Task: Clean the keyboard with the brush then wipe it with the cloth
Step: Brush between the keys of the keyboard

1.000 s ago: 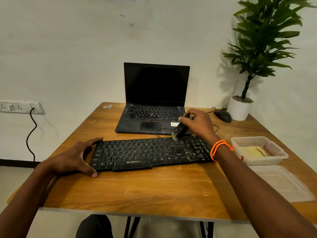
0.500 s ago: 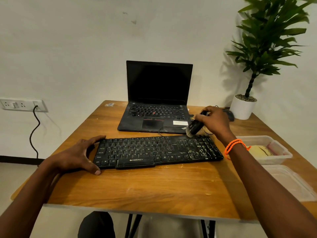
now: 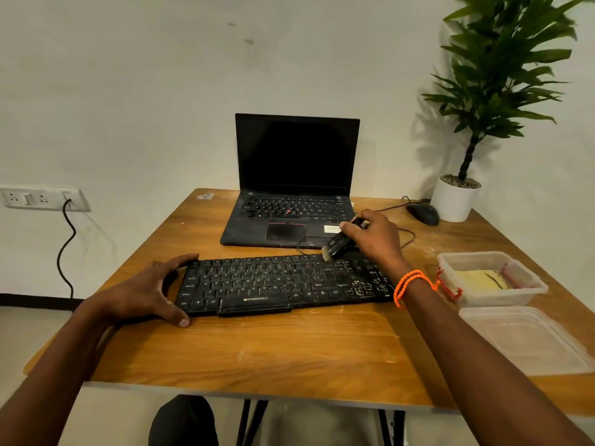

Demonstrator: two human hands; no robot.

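keyboard (image 3: 283, 284): lies flat on the table (image 3: 289, 358), centre of the frame, just in front of the laptop (image 3: 289, 201); pale dust streaks show on its right end.
keyboard axis: long axis runs left to right across the frame, tilted slightly, right end a little lower; the spacebar edge faces the person.
keyboard handling: looks like a light, stiff plastic slab that could slide on the smooth wood under a sweep, so it wants bracing at an end; the keys are the delicate part.
brush (image 3: 336, 246): small and dark with a pale bristle tuft, at the keyboard's top edge, right of centre.
brush axis: slants from upper right down to lower left, bristles pointing down-left onto the top key row.
brush handling: light and rigid with soft bristles; best held on the body above the tuft, which is where it is held.
right hand (image 3: 373, 239): fingers curled round the brush body, thumb along its near side.
left hand (image 3: 145, 294): fingers spread and fairly straight, cupping the keyboard's left end, thumb on the table at the front corner; it steadies rather than grips.
cloth (image 3: 479, 280): judged to be the yellowish fold in the open box (image 3: 528, 281) at right, well apart from the keyboard, untouched.
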